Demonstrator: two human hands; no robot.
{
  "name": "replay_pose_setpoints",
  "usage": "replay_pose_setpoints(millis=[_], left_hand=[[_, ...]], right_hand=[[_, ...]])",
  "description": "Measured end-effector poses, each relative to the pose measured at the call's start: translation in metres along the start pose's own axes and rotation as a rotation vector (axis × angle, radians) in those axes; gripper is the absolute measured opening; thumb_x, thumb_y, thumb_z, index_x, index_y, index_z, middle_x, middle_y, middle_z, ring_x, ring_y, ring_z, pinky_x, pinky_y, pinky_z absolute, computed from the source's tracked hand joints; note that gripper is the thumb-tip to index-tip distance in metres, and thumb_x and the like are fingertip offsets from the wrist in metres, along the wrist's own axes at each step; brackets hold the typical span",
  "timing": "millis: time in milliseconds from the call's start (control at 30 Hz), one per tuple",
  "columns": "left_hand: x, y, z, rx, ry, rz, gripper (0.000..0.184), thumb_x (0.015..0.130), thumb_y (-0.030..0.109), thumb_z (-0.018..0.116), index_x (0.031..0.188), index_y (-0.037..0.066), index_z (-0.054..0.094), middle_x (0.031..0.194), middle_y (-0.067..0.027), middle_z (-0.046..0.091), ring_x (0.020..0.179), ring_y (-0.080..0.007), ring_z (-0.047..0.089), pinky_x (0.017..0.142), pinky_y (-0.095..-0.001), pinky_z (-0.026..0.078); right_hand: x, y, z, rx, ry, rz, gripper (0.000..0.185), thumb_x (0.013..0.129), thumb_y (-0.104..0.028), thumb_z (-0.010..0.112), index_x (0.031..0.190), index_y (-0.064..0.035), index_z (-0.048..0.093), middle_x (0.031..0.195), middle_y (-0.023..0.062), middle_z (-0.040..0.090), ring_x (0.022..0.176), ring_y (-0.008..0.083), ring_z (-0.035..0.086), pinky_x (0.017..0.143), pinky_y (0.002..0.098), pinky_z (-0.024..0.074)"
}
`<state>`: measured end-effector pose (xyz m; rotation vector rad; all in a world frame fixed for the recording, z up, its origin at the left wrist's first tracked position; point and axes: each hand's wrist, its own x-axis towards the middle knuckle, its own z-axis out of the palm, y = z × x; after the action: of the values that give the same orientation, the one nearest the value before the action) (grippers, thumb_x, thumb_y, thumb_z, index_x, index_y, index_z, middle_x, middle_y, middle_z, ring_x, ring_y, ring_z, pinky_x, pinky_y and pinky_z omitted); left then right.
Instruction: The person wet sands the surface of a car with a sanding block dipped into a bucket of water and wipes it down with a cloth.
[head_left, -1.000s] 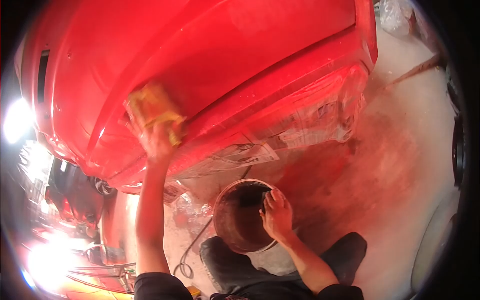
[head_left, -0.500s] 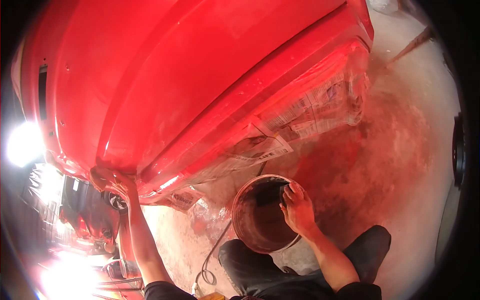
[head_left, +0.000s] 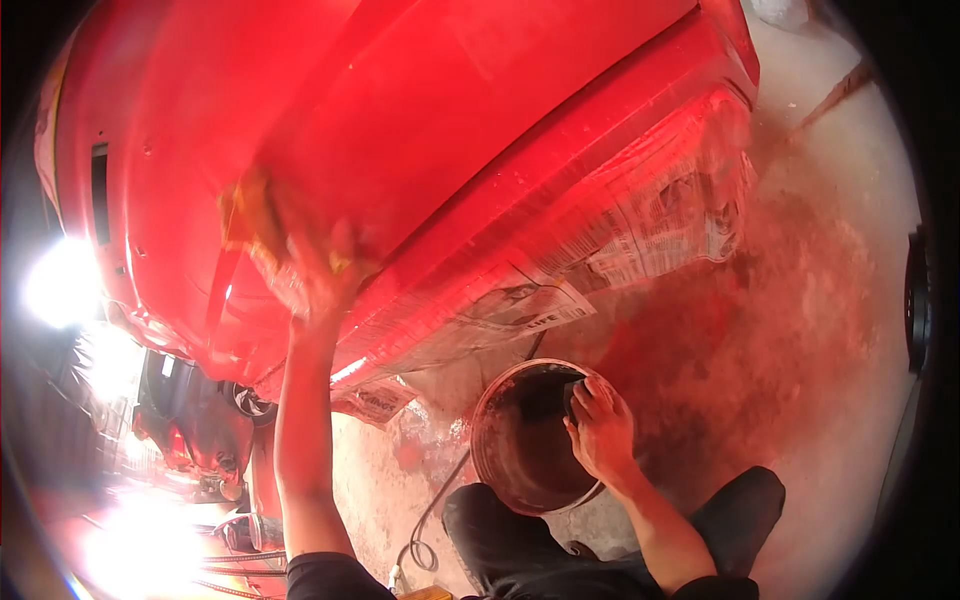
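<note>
My left hand [head_left: 315, 270], smeared by motion, presses a yellow-brown cloth [head_left: 255, 225] on the red car body panel [head_left: 400, 120], left of a long groove. Over the bucket [head_left: 490, 450], at its right rim, is my right hand [head_left: 603, 430]; its fingers are bent around a small dark block [head_left: 572, 400], partly hidden by them. The inside of the bucket looks dark. Newspaper sheets [head_left: 640, 235] cover the lower edge of the panel.
A cable [head_left: 430, 510] lies coiled on the floor left of my knees. Red dust stains the concrete floor [head_left: 760, 340]. Bright lamps [head_left: 140, 550] glare at the left, near a dark vehicle part [head_left: 190, 410]. A wheel-like black object [head_left: 916, 300] is at the right edge.
My left hand has moved up from the panel's lower edge with the cloth, back onto the middle of the surface. My right hand stays at the bucket rim.
</note>
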<state>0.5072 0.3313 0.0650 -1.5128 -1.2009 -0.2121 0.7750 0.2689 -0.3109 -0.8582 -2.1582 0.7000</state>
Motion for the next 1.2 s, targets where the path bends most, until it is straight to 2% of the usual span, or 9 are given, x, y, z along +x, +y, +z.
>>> replay_pose_setpoints(millis=[133,267,433,567,800,1033,1067,1100,1200], left_hand=[[0.064,0.068,0.015,0.070,0.000,0.038,0.073,0.097,0.037,0.071,0.153,-0.002,0.046,0.149,-0.0302,0.051,0.137,-0.0554,0.045,0.114,-0.0611,0.036],[0.108,0.121,0.043,-0.098,-0.263,-0.099,0.068,0.096,0.048,0.068,0.148,0.007,0.053,0.119,-0.0172,0.069,0.128,-0.0425,0.055,0.106,-0.0659,0.038],[0.118,0.119,0.045,-0.194,0.093,0.030,0.074,0.087,0.044,0.074,0.151,0.013,0.053,0.148,-0.0186,0.053,0.147,-0.0437,0.041,0.121,-0.0715,0.023],[0.104,0.069,0.028,-0.350,0.113,-0.099,0.074,0.091,0.045,0.068,0.154,0.012,0.050,0.158,-0.0247,0.043,0.155,-0.0502,0.027,0.124,-0.0727,0.016],[0.009,-0.066,-0.020,-0.338,0.085,-0.273,0.084,0.088,0.052,0.067,0.152,0.001,0.047,0.157,-0.0297,0.041,0.152,-0.0549,0.027,0.123,-0.0742,0.014],[-0.128,-0.247,-0.045,-0.155,0.081,-0.529,0.092,0.095,0.056,0.061,0.165,0.006,0.028,0.164,-0.0284,0.033,0.156,-0.0501,0.022,0.126,-0.0683,0.010],[-0.144,-0.271,-0.049,-0.132,0.090,-0.574,0.091,0.097,0.054,0.061,0.166,0.009,0.026,0.168,-0.0257,0.027,0.158,-0.0484,0.020,0.127,-0.0656,0.010],[-0.157,-0.293,-0.053,-0.110,0.100,-0.619,0.089,0.098,0.053,0.060,0.168,0.011,0.024,0.172,-0.0229,0.022,0.159,-0.0466,0.018,0.129,-0.0628,0.010],[-0.193,-0.347,-0.064,-0.218,0.154,-0.690,0.074,0.103,0.045,0.056,0.166,0.016,0.032,0.175,-0.0203,0.015,0.161,-0.0447,0.014,0.129,-0.0595,0.012]], right_hand=[[-0.003,0.001,0.003,0.019,0.001,0.016,0.042,0.088,-0.022,0.076,0.121,0.0036,0.069,0.140,0.0156,0.061,0.146,0.0333,0.044,0.118,0.0544,0.0375],[0.001,0.000,-0.004,0.022,0.000,-0.030,0.040,0.088,-0.020,0.075,0.120,0.0048,0.070,0.139,0.0175,0.062,0.146,0.0370,0.045,0.117,0.0549,0.0395],[-0.003,0.004,0.003,-0.029,-0.039,-0.094,0.036,0.091,-0.015,0.073,0.119,0.0072,0.071,0.140,0.0193,0.063,0.144,0.0391,0.048,0.117,0.0541,0.0407],[-0.004,0.003,0.008,-0.059,-0.105,-0.071,0.032,0.095,-0.012,0.068,0.119,0.0082,0.072,0.141,0.0194,0.064,0.146,0.0377,0.047,0.117,0.0510,0.0418],[-0.003,0.001,0.006,-0.086,-0.130,-0.060,0.030,0.097,-0.009,0.065,0.119,0.0096,0.072,0.139,0.0216,0.065,0.144,0.0412,0.049,0.118,0.0477,0.0431],[0.001,-0.025,-0.003,-0.047,-0.096,0.042,0.031,0.104,-0.008,0.058,0.128,0.0092,0.067,0.144,0.0257,0.060,0.142,0.0414,0.051,0.117,0.0448,0.0419],[0.009,-0.024,-0.017,-0.733,-0.102,-0.472,0.035,0.105,-0.019,0.060,0.131,0.0015,0.069,0.138,0.0265,0.065,0.130,0.0430,0.060,0.112,0.0467,0.0478],[0.010,-0.022,-0.018,-0.746,-0.087,-0.511,0.035,0.105,-0.019,0.060,0.131,0.0017,0.069,0.138,0.0266,0.065,0.130,0.0429,0.060,0.113,0.0466,0.0475],[0.010,-0.024,-0.004,-0.355,-0.182,-0.188,0.035,0.105,-0.019,0.059,0.131,0.0025,0.068,0.139,0.0268,0.064,0.131,0.0428,0.059,0.113,0.0462,0.0468]])
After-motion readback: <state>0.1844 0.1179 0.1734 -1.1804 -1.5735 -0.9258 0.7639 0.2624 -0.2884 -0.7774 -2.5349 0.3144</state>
